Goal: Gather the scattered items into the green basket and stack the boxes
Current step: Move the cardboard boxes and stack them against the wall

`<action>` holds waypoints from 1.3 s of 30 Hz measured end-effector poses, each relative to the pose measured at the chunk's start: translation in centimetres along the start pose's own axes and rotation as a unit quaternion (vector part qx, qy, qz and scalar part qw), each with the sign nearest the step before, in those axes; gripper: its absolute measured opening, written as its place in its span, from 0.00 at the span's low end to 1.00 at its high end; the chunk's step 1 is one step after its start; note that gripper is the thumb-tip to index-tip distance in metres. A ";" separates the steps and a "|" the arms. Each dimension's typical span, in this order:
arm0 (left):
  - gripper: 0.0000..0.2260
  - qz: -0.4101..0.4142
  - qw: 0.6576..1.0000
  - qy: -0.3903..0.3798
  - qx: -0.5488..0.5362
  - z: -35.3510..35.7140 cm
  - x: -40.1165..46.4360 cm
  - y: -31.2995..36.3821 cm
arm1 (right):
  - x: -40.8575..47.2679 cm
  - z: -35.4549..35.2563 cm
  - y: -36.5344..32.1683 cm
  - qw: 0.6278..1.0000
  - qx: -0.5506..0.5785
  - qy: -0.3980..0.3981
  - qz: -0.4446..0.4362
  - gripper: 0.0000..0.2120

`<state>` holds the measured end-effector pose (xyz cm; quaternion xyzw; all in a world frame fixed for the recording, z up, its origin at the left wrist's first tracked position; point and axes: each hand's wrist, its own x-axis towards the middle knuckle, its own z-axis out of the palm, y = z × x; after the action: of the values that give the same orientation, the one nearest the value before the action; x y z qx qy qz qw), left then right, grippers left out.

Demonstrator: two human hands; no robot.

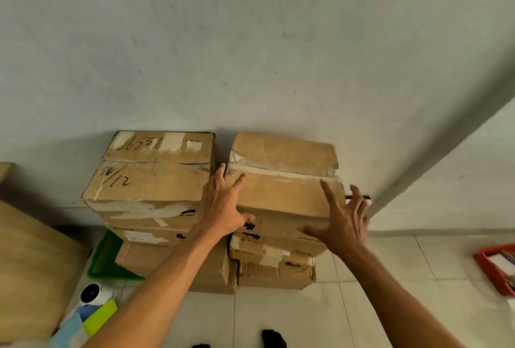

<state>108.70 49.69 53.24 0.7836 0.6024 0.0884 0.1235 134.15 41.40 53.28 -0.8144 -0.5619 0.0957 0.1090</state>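
Against the pale plastered wall (250, 41), 2 stacks of cardboard boxes are standing side by side on the tiled floor (390, 292). I am steadying the top box of the right stack (281, 180), probably squaring it over the boxes beneath. My left hand (223, 205) is lying spread against its left edge, in the gap beside the left stack (150, 180); my right hand (342, 219) is hovering with fingers splayed at the near right corner, gripping nothing. Both top boxes are creased brown cardboard, sealed with worn tape, the left one bearing marker scrawl. Part of the green basket (107, 261) is showing behind the left stack's base, tucked low. Loose items (92, 311), including a white rounded device, are lying at lower left, not yet gathered. A red tray (493, 269) is sitting at far right.
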 end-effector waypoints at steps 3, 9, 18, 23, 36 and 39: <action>0.51 -0.022 0.999 0.028 -0.004 0.3 -0.6 1.5 | 1.5 -0.3 0.8 0.998 -0.010 -0.017 -0.065 0.60; 0.48 -0.046 0.996 0.074 -0.012 0.0 -5.4 2.2 | 1.1 -0.8 -1.3 0.983 -0.029 -0.005 -0.181 0.59; 0.41 -0.147 0.976 0.158 -0.019 -1.7 -19.7 -0.9 | -6.7 0.3 -6.3 0.940 0.019 -0.026 -0.341 0.55; 0.40 -0.204 0.959 0.196 -0.021 -2.1 -31.6 -2.8 | -15.1 1.3 -8.4 0.918 0.042 -0.045 -0.391 0.54; 0.38 -0.449 0.864 0.219 -0.059 5.1 -63.6 -4.7 | -41.1 9.8 -12.1 0.812 0.001 -0.197 -0.549 0.53; 0.38 -0.520 0.817 0.235 -0.079 6.6 -70.9 -4.0 | -46.8 11.9 -13.9 0.765 -0.013 -0.221 -0.605 0.52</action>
<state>88.57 -18.36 46.50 0.2962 0.9221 0.2397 0.0673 102.03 3.18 47.45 -0.2630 -0.9479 0.1796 0.0061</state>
